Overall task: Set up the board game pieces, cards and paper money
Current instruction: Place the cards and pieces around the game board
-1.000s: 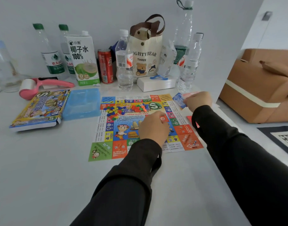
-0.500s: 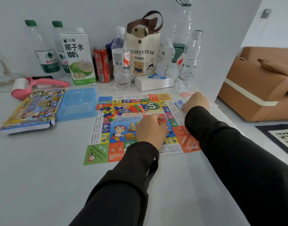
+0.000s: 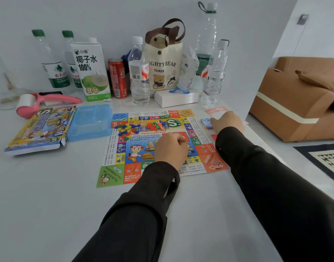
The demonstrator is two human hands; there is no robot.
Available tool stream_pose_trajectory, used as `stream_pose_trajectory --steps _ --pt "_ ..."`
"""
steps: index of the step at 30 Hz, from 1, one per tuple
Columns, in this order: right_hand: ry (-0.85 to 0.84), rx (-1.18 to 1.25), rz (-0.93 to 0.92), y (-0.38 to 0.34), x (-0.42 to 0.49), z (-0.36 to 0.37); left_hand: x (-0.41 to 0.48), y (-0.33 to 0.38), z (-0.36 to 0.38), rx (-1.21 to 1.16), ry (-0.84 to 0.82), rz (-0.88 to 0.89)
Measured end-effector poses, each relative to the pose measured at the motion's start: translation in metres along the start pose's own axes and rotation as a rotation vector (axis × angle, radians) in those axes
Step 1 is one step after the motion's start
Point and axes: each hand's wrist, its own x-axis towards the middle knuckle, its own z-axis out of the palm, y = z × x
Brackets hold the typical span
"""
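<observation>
Little has moved since a second ago: both hands keep their places and only the view has shifted slightly. At centre frame the left hand (image 3: 170,148) rests on the colourful square paper game board (image 3: 113,176), fingers curled over a red card patch (image 3: 173,134); whether they pinch a card cannot be told. Right of the board, the right hand (image 3: 227,121) covers a small stack of blue cards (image 3: 205,122) and a pink printed sheet (image 3: 216,111); its grip is hidden too. A loose heap of tiny multicoloured plastic pieces (image 3: 128,128) sits on the board's upper part. The cards lie near the right edge of the white table (image 3: 49,205), so a dragging sleeve could likely sweep them to the floor, and nudging the thin board might scatter the pieces. At left lie a translucent blue plastic tray (image 3: 90,122) and the illustrated game box (image 3: 39,129). Bottles, a carton and a canvas bear bag (image 3: 164,70) line the white wall. A tan sofa (image 3: 294,103) fills the right.
</observation>
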Motion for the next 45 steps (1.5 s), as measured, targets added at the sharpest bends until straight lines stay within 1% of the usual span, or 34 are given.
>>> stream_pose_trajectory --steps 2,3,6,8,12,16,20,24,29,33,36,38,40,42,45 --pt "0.034 -0.002 -0.002 0.005 -0.003 -0.001 0.0 0.0 -0.001 -0.002 -0.002 0.001" --pt "0.055 -0.042 -0.005 0.007 -0.006 -0.002 -0.001 0.001 -0.001 0.001 -0.002 0.002" --pt "0.12 -0.314 -0.09 0.013 -0.017 -0.003 -0.005 0.003 -0.002 0.025 0.01 0.008" --pt "0.086 -0.388 -0.129 0.014 -0.022 -0.003 -0.007 0.005 -0.003 0.069 0.021 0.013" --pt "-0.053 -0.344 -0.116 0.012 -0.023 -0.007 -0.012 0.006 -0.004 0.118 0.019 0.022" --pt "-0.103 -0.324 -0.109 0.011 -0.023 -0.011 -0.013 0.006 -0.005 0.107 0.021 0.011" --pt "-0.193 -0.246 -0.052 0.012 -0.024 -0.016 -0.014 0.007 -0.005 0.136 0.019 0.034" --pt "-0.199 -0.234 -0.046 0.01 -0.027 -0.016 -0.014 0.007 -0.006 0.149 0.017 0.036" --pt "-0.248 -0.19 -0.037 0.004 -0.033 -0.02 -0.014 0.007 -0.006 0.162 0.006 0.037" --pt "-0.209 -0.174 -0.113 0.005 -0.041 -0.026 -0.017 0.008 -0.005 0.151 0.007 0.05" --pt "-0.151 -0.151 -0.213 -0.003 -0.048 -0.033 -0.024 0.009 -0.01 0.084 0.058 0.109" --pt "-0.102 -0.068 -0.31 -0.012 -0.059 -0.036 -0.03 0.007 -0.019 0.053 0.113 0.161" --pt "-0.09 0.051 -0.412 -0.024 -0.076 -0.034 -0.034 0.0 -0.031 0.02 0.167 0.178" --pt "-0.141 0.156 -0.485 -0.035 -0.092 -0.026 -0.034 -0.011 -0.045 -0.039 0.197 0.128" --pt "-0.308 0.228 -0.527 -0.044 -0.111 -0.012 -0.032 -0.028 -0.064 -0.12 0.202 0.008"
